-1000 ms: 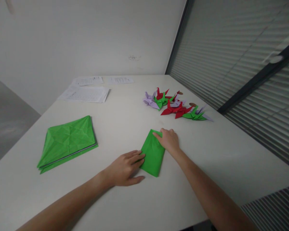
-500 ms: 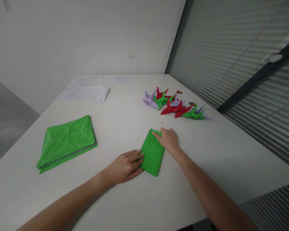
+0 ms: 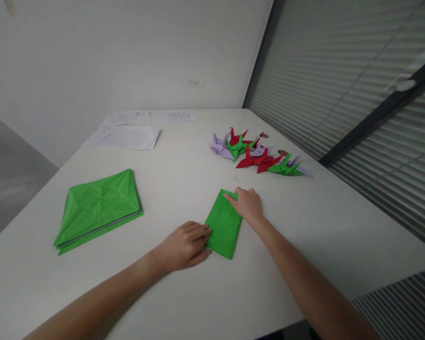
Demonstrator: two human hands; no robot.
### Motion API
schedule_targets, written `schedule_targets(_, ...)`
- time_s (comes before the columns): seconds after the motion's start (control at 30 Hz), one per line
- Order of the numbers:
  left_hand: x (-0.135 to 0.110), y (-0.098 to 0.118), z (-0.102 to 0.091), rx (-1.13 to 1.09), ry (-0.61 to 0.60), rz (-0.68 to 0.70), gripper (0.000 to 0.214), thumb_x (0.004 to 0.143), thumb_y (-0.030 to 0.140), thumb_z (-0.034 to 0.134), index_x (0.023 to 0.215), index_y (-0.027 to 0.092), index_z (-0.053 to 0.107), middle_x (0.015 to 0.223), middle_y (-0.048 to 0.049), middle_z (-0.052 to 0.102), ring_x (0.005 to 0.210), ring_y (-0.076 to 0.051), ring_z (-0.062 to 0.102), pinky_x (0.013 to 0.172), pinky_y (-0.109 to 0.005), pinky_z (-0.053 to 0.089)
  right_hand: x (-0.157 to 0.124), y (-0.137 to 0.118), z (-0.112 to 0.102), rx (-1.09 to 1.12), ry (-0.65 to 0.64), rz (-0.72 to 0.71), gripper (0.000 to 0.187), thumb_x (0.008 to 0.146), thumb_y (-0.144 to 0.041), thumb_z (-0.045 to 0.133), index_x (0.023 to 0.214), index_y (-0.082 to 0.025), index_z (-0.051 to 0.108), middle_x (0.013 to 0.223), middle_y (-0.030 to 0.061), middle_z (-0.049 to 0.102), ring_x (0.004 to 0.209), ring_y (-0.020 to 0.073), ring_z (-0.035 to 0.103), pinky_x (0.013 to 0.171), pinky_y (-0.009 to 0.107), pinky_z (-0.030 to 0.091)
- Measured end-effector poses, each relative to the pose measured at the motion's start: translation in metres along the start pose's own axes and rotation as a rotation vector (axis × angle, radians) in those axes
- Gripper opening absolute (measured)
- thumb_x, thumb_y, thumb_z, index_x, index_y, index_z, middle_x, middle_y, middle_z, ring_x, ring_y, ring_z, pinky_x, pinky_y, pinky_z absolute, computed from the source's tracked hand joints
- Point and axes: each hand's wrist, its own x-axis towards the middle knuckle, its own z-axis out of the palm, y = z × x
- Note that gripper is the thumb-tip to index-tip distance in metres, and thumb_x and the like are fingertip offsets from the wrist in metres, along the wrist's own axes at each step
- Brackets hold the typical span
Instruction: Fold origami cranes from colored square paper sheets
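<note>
A green folded sheet of origami paper (image 3: 224,232) lies on the white table, set aslant in front of me. My left hand (image 3: 187,246) is at its left lower edge, fingers curled in and closed on the edge. At the upper right corner, my right hand (image 3: 248,206) pinches the paper, thumb lying on top and the other fingers bent at the side. The fingers' undersides are hidden.
A stack of larger creased green paper (image 3: 101,200) lies to the left. Several folded paper cranes (image 3: 250,159) in red, green and lilac are grouped at the back right. Printed sheets (image 3: 123,138) lie at the far left, and a window with blinds (image 3: 347,80) borders the right side.
My left fingers have drawn in slightly and curled more at the paper's left edge. My right hand and the paper have stayed in place.
</note>
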Motion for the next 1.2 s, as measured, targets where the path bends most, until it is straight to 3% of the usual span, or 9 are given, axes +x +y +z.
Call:
schedule_targets(0.17, -0.002, -0.011, -0.007, -0.191, -0.017, -0.049, 0.019, 0.091, 0.027, 0.055, 0.099, 0.016, 0.069, 0.116, -0.0117, 0.069, 0.112, -0.022, 0.063, 0.102, -0.039, 0.047, 0.001, -0.001, -0.001, 0.002, -0.025, 0.01, 0.05, 0.09, -0.062, 0.044, 0.098, -0.018, 0.066, 0.091, 0.0164, 0.071, 0.095, 0.0307, 0.06, 0.075, 0.037, 0.042)
schedule_targets(0.33, -0.004, -0.024, -0.014, -0.337, -0.125, -0.149, 0.033, 0.088, 0.034, 0.063, 0.118, 0.02, 0.061, 0.121, -0.0078, 0.068, 0.116, -0.021, 0.062, 0.119, -0.051, 0.018, 0.001, -0.002, -0.004, -0.017, -0.041, 0.018, 0.053, 0.091, -0.064, 0.041, 0.1, -0.018, 0.065, 0.093, 0.0165, 0.07, 0.096, 0.0305, 0.061, 0.076, 0.036, 0.042)
schedule_targets(0.53, -0.005, -0.027, -0.014, -0.374, -0.109, -0.194, 0.044, 0.088, 0.033, 0.063, 0.129, 0.021, 0.054, 0.125, -0.0075, 0.066, 0.118, -0.019, 0.06, 0.118, -0.048, 0.025, 0.0, -0.002, -0.004, -0.015, -0.043, 0.024, 0.052, 0.091, -0.064, 0.041, 0.1, -0.018, 0.065, 0.092, 0.0155, 0.07, 0.097, 0.0299, 0.061, 0.075, 0.035, 0.042)
schedule_targets(0.7, -0.006, -0.029, -0.009, -0.38, -0.088, -0.113, 0.02, 0.093, 0.027, 0.056, 0.108, 0.022, 0.068, 0.119, -0.0067, 0.069, 0.116, -0.018, 0.061, 0.118, -0.047, 0.026, 0.0, -0.002, -0.003, -0.017, -0.027, 0.019, 0.052, 0.091, -0.064, 0.042, 0.1, -0.018, 0.066, 0.092, 0.0154, 0.07, 0.096, 0.03, 0.061, 0.075, 0.035, 0.042)
schedule_targets(1.2, -0.008, -0.025, -0.007, -0.233, -0.019, -0.029, 0.016, 0.091, 0.022, 0.056, 0.093, 0.02, 0.071, 0.115, -0.007, 0.069, 0.116, -0.018, 0.06, 0.116, -0.045, 0.032, 0.001, -0.002, -0.001, -0.009, -0.028, 0.017, 0.05, 0.091, -0.063, 0.042, 0.099, -0.019, 0.066, 0.092, 0.0147, 0.07, 0.096, 0.0294, 0.06, 0.075, 0.035, 0.042)
